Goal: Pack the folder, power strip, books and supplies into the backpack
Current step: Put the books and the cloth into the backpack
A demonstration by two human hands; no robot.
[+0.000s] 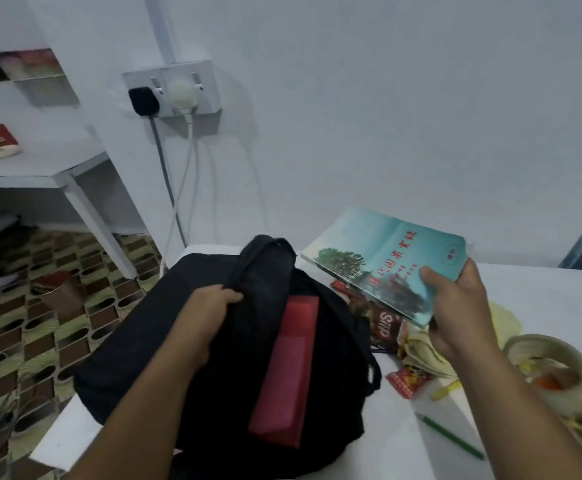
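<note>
1. Lower centre: red folder (287, 372) stands in the black backpack (164, 327) on the counter (403, 445).
2. Centre: left hand (209, 306) grips the backpack's opened edge.
3. Centre right: right hand (455, 306) clamps the teal book (379, 258), long axis slanting, up and right of the opening.

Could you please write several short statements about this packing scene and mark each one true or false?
1. The right hand holds a teal book. True.
2. The left hand lies flat on the table. False: it grips the black backpack.
3. A red folder sticks out of the backpack. True.
4. The green pen is inside the backpack. False: it lies on the table.
5. The tape roll sits left of the backpack. False: it is to the right.
</note>
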